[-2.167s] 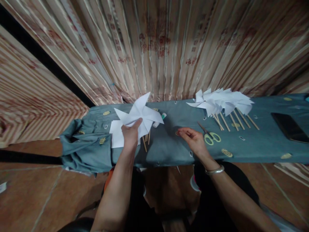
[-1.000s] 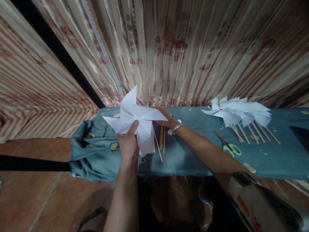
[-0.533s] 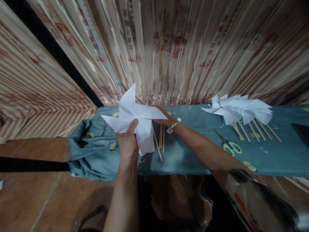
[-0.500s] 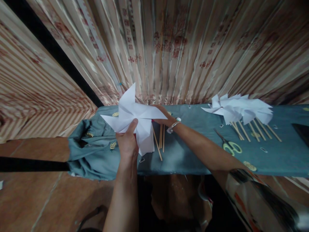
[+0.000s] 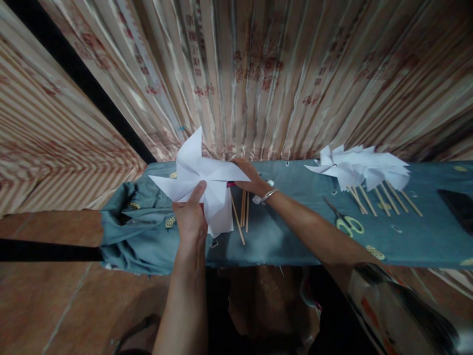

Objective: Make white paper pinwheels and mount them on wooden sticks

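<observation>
A white paper pinwheel (image 5: pixel 212 172) is held up in my left hand (image 5: pixel 191 217), the thumb pressed near its centre and the other fingers behind the paper. My right hand (image 5: pixel 252 177) reaches in from the right behind the pinwheel's right-hand blade, with a bracelet on its wrist. Paper covers its fingertips, so what they touch cannot be made out. Below the pinwheel lies white paper (image 5: pixel 221 228) on the cloth. Several thin wooden sticks (image 5: pixel 244 212) lie just right of that paper. A small red thing (image 5: pixel 231 184) shows beside my right hand, mostly hidden.
Several finished pinwheels (image 5: pixel 373 167) on sticks overlap in a row at the right. Green-handled scissors (image 5: pixel 349 224) lie in front of them. A dark flat object (image 5: pixel 456 204) sits at the far right. Behind the cloth-covered table (image 5: pixel 291 246) hangs a pleated curtain (image 5: pixel 240 98).
The whole view has shifted slightly, so things appear a little farther left. My left hand keeps its hold on the pinwheel, and my right hand stays behind the blade, slightly more visible.
</observation>
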`<move>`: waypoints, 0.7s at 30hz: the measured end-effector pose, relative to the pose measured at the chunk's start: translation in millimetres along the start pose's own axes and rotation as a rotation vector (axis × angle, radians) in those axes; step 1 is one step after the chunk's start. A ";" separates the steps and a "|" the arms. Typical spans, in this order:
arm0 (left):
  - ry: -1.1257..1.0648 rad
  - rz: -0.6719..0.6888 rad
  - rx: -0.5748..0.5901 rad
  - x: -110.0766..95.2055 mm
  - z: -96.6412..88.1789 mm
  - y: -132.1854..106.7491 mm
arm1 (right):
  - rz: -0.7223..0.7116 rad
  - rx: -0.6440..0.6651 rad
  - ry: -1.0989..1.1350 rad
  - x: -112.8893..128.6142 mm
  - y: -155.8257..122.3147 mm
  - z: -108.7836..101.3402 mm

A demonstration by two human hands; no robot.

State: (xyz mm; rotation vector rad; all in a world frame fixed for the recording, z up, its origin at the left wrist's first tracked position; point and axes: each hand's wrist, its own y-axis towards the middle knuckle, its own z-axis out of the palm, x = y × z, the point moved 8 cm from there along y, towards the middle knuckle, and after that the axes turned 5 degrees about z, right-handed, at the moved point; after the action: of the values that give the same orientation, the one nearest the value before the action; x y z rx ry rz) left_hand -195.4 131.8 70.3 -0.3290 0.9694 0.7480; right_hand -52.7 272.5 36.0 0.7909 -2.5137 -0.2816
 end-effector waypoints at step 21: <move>0.167 -0.036 0.096 39.5 30.7 -26.4 | 0.168 -0.048 -0.397 -39.4 -184.8 -72.1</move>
State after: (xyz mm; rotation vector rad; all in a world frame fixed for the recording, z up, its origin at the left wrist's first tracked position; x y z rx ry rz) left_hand -144.1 147.1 52.1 -0.3278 1.1504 0.6459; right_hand 101.1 142.1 21.7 0.5404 -2.9093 -0.4783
